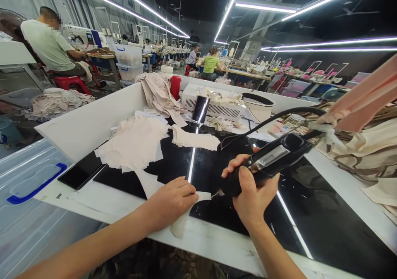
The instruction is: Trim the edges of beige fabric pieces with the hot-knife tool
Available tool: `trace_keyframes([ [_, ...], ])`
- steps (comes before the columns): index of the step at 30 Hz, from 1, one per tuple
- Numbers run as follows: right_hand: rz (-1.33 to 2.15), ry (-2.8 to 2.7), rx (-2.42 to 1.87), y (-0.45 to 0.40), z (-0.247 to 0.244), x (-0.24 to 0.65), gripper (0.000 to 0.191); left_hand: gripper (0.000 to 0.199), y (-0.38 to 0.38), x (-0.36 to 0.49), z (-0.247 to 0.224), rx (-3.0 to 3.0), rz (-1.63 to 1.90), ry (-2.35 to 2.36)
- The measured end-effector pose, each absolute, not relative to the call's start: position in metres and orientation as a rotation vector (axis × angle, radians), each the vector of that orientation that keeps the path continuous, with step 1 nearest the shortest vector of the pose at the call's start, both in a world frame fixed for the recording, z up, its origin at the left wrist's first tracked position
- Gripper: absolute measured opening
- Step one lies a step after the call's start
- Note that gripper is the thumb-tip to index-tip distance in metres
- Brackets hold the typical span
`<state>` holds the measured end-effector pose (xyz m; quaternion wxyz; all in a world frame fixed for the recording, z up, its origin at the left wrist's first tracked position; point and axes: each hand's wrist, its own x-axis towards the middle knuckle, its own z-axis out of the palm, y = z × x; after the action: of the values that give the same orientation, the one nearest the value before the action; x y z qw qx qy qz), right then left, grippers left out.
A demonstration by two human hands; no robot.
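My right hand [256, 192] is wrapped round a black handheld tool [269, 159] with a cable at its back end; its tip points left, low over the black glossy plate [313, 204]. My left hand [172, 202] has its fingers pressed together on a pale fabric strip [180, 225], whose end reaches right, close to the tool's tip. Part of the strip hangs over the table's front edge. Behind my left hand lies a fanned pile of pale fabric pieces [133, 142]. A separate cream piece [195, 139] rests on the plate beyond it.
A black phone-like slab [81, 171] lies at the left. Farther back are a white vented box [229, 109], a red cup [175, 87] and draped fabric [159, 95]. Fabric heaps [359, 146] line the right. Clear bins [34, 184] stand left; people sit at sewing tables beyond.
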<state>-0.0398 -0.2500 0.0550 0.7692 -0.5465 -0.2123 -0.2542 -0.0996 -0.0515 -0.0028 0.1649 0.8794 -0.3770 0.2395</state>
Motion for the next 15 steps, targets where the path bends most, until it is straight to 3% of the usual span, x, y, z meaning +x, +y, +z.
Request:
trace_keyframes([
  [15,-0.564,-0.45,-1.179,-0.2431,0.0574,-0.035,0.043,0.019,-0.051,-0.1018,-0.0073,2.526,0.693,-1.083],
])
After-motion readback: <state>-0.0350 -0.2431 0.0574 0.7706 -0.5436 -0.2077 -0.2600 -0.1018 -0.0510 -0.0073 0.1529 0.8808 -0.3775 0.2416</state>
